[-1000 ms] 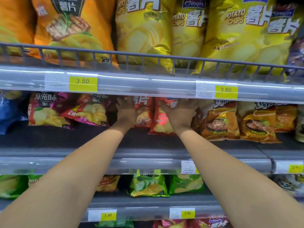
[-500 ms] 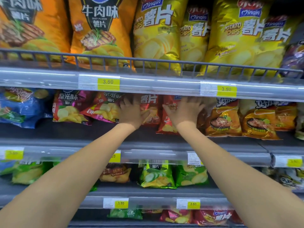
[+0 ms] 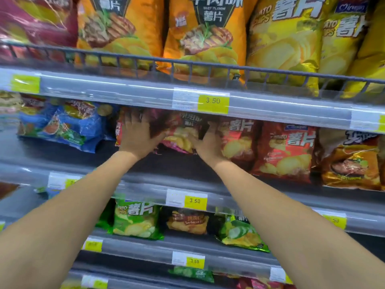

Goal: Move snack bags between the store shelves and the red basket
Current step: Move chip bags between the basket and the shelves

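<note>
Squarely between two hands, one magenta bag (image 3: 181, 132) stands on the middle shelf (image 3: 177, 163), long axis upright, printed face outward (top tucked under the price rail (image 3: 125, 91)). The left hand (image 3: 135, 138) presses flat, fingers spread; the right hand (image 3: 208, 144) touches its right edge, curl too blurred to tell. Two red bags (image 3: 283, 151) stand beside it.

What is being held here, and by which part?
The magenta chip bag, held between both hands: left hand on its left side, right hand on its right side.
</note>
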A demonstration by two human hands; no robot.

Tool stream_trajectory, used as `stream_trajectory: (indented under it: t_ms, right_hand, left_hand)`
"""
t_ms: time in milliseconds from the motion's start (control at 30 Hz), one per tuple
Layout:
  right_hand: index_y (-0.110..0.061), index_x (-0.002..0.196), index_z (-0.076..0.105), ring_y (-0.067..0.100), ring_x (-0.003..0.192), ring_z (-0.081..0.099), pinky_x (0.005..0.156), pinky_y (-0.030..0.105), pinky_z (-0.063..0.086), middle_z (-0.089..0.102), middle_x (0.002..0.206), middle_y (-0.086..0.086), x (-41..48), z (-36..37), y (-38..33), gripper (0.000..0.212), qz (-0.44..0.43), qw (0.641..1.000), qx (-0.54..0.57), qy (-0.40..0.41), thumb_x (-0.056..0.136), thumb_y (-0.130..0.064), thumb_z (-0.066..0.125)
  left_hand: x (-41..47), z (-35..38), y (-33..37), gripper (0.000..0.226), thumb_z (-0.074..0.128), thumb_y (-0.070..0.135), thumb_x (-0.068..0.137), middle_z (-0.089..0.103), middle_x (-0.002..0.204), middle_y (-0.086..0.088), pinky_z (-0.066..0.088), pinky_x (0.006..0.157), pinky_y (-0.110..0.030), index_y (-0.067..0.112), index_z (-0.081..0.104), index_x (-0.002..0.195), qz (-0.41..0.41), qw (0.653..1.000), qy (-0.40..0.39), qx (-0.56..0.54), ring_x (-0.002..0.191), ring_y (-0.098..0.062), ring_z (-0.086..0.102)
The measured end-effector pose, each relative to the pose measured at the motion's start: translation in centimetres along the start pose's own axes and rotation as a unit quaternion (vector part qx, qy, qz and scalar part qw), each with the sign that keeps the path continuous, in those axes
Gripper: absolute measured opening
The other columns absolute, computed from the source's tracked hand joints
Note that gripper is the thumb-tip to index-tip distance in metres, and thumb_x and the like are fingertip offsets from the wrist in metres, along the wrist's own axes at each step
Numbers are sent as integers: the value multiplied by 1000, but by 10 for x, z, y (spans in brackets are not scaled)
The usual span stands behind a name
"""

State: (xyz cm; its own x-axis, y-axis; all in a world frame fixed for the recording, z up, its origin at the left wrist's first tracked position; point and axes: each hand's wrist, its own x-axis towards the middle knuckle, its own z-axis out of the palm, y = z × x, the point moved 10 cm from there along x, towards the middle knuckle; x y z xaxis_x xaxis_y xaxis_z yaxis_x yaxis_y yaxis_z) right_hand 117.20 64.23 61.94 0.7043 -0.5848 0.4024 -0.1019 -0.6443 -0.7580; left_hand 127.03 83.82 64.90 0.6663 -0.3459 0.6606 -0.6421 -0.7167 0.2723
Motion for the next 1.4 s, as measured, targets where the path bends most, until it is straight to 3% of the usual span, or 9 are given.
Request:
stream_trajectory:
  t_ms: [133,300,400,600,800,1000,1133,1233,1400]
  right_hand:
    - [-12,151,14,36,122,50,100,37,42,48,136,21,32,37,15,108,69,993,92,15,72,-48,78]
    - [-22,153,-2,27,131,45,99,22,33,42,147,10,55,55,32,118,89,979,179,45,72,-36,82]
    - [-21,153,5,25,128,48,100,23,38,48,143,8,61,52,27,115,36,986,155,54,71,-29,85]
    - [-15,147,27,17,126,48,105,29,39,50,139,7,54,29,11,99,-86,985,113,95,69,-27,86]
    - [-22,153,11,24,132,43,106,28,36,42,147,9,58,38,26,115,-83,995,32,39,67,-33,87]
    - [-7,148,27,29,129,45,103,25,35,48,139,17,56,24,17,102,-107,985,49,125,68,-34,85]
    - [-28,151,14,26,126,51,107,34,40,50,139,12,60,43,30,115,-69,995,36,57,63,-54,82]
    - [-30,152,9,23,128,48,107,36,41,49,142,9,62,47,36,116,-47,997,41,34,65,-47,84]
    - [-19,154,6,28,137,33,95,14,24,33,151,13,60,30,41,84,32,989,120,85,92,-46,56]
  left_hand:
    - [15,8,-31,99,42,81,70,38,142,-27,24,109,-61,14,37,143,67,997,22,7,131,-49,32]
    - [23,39,-55,106,47,88,60,10,158,-20,16,112,-64,41,15,150,15,999,-29,-19,143,-47,10]
    - [24,44,-53,104,59,80,65,8,158,-22,24,109,-64,43,12,151,16,999,-32,7,138,-52,17]
    - [21,39,-58,101,30,94,64,5,157,-24,32,103,-63,45,11,150,-24,1000,-6,6,130,-57,24]
    - [21,40,-66,83,60,64,80,9,154,-26,37,98,-61,47,15,148,-55,998,1,-31,125,-56,30]
    - [25,15,-38,56,52,44,92,25,144,-32,41,85,-58,32,34,144,-45,995,90,26,113,-51,39]
    - [27,51,-48,73,45,61,90,-6,156,-25,31,98,-61,43,8,150,-97,995,0,37,132,-50,21]
    - [28,68,-58,85,37,77,83,-20,156,-20,14,107,-67,47,-8,148,-101,994,-38,21,141,-50,2]
    - [29,43,-51,76,20,75,85,5,157,-25,3,110,-67,36,21,151,-54,997,53,-1,144,-45,0]
